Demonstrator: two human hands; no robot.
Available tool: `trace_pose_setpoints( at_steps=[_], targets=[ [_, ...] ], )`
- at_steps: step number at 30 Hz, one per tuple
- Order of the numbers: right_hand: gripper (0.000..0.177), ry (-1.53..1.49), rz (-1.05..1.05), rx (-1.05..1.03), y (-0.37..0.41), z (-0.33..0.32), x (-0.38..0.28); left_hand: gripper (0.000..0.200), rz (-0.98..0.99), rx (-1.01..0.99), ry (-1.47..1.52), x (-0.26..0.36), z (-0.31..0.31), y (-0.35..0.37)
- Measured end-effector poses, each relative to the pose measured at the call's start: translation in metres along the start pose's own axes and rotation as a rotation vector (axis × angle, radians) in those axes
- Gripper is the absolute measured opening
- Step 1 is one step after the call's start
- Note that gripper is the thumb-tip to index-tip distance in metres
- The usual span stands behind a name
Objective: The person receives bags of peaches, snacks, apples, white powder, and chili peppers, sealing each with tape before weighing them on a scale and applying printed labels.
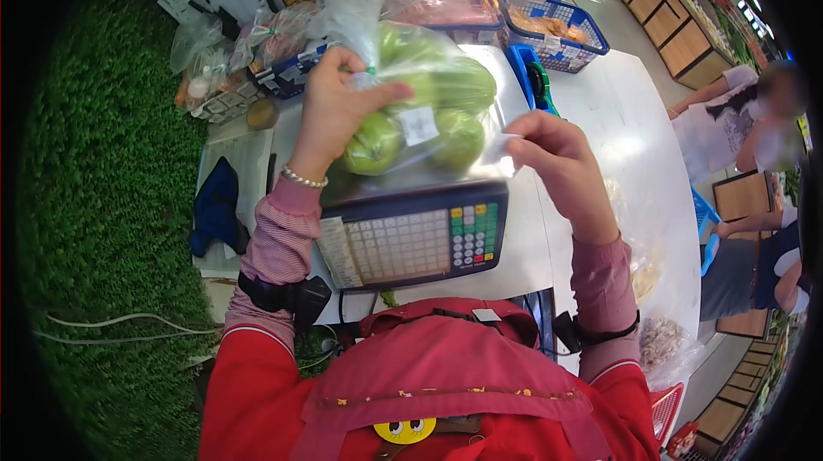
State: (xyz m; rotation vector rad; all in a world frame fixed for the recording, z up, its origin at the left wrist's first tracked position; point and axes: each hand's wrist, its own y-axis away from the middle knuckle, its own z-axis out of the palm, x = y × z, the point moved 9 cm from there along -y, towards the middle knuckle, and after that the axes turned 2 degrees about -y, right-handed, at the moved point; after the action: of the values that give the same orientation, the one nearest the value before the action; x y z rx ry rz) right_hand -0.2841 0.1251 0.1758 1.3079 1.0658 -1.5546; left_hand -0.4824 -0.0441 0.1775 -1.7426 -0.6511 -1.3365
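A clear plastic bag of green fruit (459, 137) rests on the weighing scale's plate, with a white label on its front and a green tie at its neck. My left hand (339, 109) has its fingers closed on the bag's neck beside the tie. To the right of the bag, my right hand (557, 165) pinches a small white label between thumb and fingers. The scale's keypad panel (411, 238) faces me, below the bag.
Blue baskets (570, 54) of produce stand along the counter's back edge. A dark blue cloth (217, 204) lies at the left. Bagged goods (664, 345) sit at the right. Two people (716, 131) are beyond the counter's right edge. Green foliage (111, 204) covers the left side.
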Motion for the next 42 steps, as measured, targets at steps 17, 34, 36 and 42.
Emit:
trace_pose_setpoints(
  at_steps=[17, 34, 36, 42],
  targets=[
    [0.011, 0.251, 0.073, -0.07, -0.068, 0.061, 0.025, 0.027, -0.052, 0.025, 0.25, -0.015, -0.006, -0.005],
    [0.011, 0.434, 0.05, -0.054, -0.074, 0.065, 0.027, 0.027, -0.056, 0.046, 0.234, -0.013, -0.007, -0.005],
    [0.01, 0.44, 0.0, -0.023, -0.075, 0.065, 0.026, 0.028, -0.058, 0.048, 0.24, -0.013, -0.006, -0.005],
    [0.013, 0.606, -0.1, 0.05, -0.068, 0.074, 0.006, 0.028, -0.068, 0.052, 0.228, -0.017, -0.006, -0.006]
  ],
)
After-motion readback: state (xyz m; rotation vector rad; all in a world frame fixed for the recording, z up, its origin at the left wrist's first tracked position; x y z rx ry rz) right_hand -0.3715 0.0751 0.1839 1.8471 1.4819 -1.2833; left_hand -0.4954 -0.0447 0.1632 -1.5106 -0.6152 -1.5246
